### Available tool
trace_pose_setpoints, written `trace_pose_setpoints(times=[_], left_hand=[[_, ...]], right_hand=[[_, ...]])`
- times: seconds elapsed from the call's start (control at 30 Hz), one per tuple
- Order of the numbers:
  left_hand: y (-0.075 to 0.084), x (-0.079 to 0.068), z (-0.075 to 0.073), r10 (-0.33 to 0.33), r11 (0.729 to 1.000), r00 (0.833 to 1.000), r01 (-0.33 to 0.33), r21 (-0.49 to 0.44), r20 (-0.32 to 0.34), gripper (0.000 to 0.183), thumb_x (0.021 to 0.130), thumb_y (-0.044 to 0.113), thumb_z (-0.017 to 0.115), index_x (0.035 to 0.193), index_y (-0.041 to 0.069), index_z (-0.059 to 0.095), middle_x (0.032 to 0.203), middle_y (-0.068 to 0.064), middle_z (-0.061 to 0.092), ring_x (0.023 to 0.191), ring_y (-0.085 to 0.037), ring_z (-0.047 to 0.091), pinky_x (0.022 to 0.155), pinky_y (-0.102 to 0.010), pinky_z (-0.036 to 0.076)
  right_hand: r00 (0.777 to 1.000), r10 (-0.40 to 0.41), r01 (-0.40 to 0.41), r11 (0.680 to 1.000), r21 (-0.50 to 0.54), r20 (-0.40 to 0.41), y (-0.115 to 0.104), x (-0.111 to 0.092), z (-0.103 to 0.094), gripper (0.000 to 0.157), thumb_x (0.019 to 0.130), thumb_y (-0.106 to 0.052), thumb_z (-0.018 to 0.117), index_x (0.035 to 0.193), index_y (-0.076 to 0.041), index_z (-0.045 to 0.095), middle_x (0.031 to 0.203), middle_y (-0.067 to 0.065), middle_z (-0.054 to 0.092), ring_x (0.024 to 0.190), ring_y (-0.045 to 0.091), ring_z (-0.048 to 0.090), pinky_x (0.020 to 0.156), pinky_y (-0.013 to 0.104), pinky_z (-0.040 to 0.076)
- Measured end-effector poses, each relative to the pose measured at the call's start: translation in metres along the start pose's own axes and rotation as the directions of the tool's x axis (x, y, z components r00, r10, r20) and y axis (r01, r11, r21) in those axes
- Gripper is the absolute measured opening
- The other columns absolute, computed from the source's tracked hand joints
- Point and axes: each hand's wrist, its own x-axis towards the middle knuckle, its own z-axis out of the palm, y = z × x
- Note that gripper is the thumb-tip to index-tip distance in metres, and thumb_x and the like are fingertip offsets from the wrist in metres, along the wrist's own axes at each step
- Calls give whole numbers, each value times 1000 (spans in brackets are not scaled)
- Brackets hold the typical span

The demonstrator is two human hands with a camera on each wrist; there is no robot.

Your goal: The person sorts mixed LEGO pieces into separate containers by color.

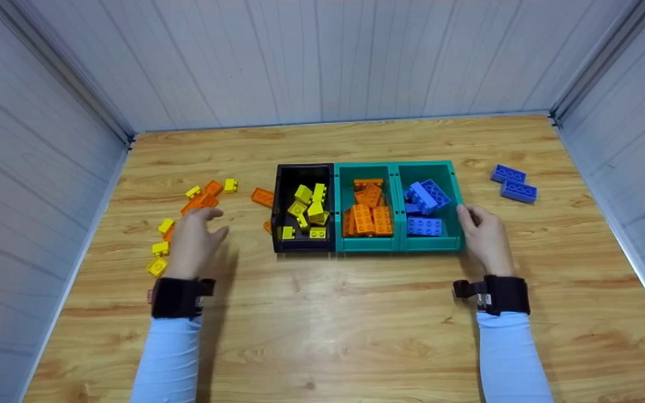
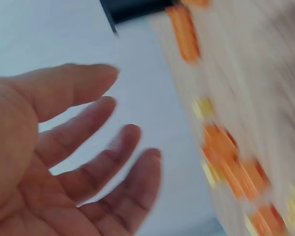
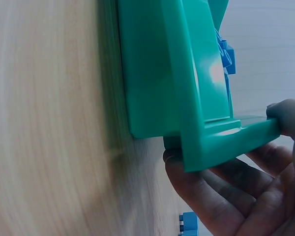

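Note:
My right hand (image 1: 486,238) grips the right-hand wall of the green bin (image 1: 457,196) that holds blue bricks (image 1: 425,226). In the right wrist view the thumb lies over the rim and the fingers curl under its outer edge. My left hand (image 1: 192,242) is over the left side of the table, its fingers loosely bent and apart, holding nothing. Close to it lie orange bricks (image 1: 206,200) and yellow bricks (image 1: 156,266), some partly hidden behind the hand. A second green bin (image 1: 366,244) contains orange bricks, and a black bin (image 1: 304,247) contains yellow ones.
The three bins stand side by side on the wooden table (image 1: 311,324). An orange brick (image 1: 262,196) lies just left of the black bin. Two blue bricks (image 1: 518,191) lie at the right. White panel walls (image 1: 345,61) enclose the table's back and sides.

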Motion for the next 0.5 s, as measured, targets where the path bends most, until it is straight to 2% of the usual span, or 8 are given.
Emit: trace_pose_setpoints(times=[0.1,0.23,0.4,0.5], left_hand=[[-24,-7,-8,-62,997,998,60,46,33,39,88,6,72,122,-10,63,120,-33,59,112,-49,53,95,-59,42],[-47,-16,-10,-146,986,986,138,99,83,43,88,8,72,124,-12,61,121,-36,58,110,-52,53,92,-60,43],[-64,-22,-4,-218,972,966,203,116,137,41,89,6,70,123,-13,60,122,-34,58,112,-50,53,91,-58,45],[-68,-23,0,-213,974,968,198,114,134,35,88,2,70,119,-13,64,119,-33,61,110,-49,55,89,-56,47]], right_hand=[[1000,4,-4,1000,0,3,0,0,0,63,103,-53,39,132,-1,61,122,21,62,111,34,56,95,50,45],[1000,1,-1,1000,2,-2,0,1,0,62,103,-52,40,131,0,61,122,22,63,111,34,57,96,51,44],[1000,-6,6,1000,-10,-13,-1,0,0,61,103,-51,40,128,0,63,117,21,64,105,32,57,91,48,46],[1000,-11,11,1000,-12,-16,-1,0,1,61,104,-51,39,127,0,63,115,20,64,103,31,57,89,46,46]])
